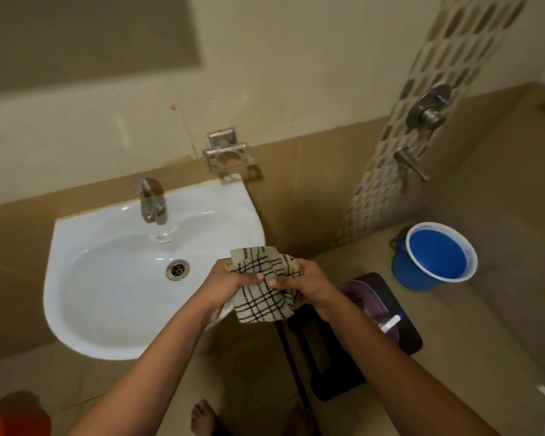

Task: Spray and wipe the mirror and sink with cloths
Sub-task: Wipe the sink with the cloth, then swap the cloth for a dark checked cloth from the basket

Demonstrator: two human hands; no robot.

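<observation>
A beige cloth with dark check lines [265,294] is bunched between both my hands, over the right front rim of the white sink [76,309]. My left hand [230,278] grips its left side and my right hand [299,278] grips its right side. The sink is wall-mounted, with a chrome tap [151,199] at the back and a metal drain [178,269] in the bowl. The mirror's lower part [85,36] shows on the wall at the upper left. No spray bottle is clearly in view.
A metal holder [227,154] is fixed to the wall above the sink. A blue bucket [438,256] stands on the floor at the right. A dark stool [343,350] with a purple basket [368,297] sits below my right arm. Wall taps [428,105] are at the right.
</observation>
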